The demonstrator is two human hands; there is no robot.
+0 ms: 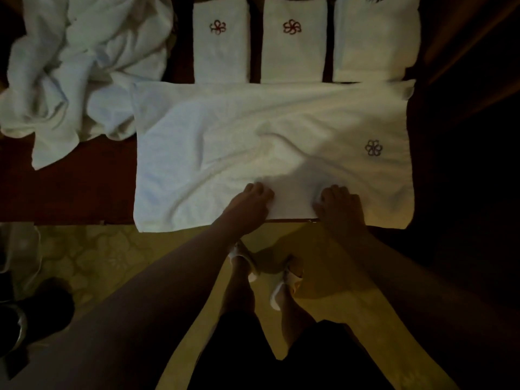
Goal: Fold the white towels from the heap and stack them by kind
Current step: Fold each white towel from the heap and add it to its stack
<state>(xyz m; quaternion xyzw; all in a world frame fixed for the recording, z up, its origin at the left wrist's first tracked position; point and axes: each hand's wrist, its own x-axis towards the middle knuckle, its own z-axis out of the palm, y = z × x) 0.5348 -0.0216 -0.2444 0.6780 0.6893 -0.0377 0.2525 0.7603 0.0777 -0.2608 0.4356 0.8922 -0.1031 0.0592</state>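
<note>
Both hands (254,199) (339,204) grip spread towel's (225,142) near edge.

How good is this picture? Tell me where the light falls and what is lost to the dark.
Head view: dim, warm light from above. The spread towel and three folded stacks are lit and readable, emblems slightly soft. The right side falls into near-black. Left hand and right hand are shadowed. The heap bends at the wide-angle edge.
</note>
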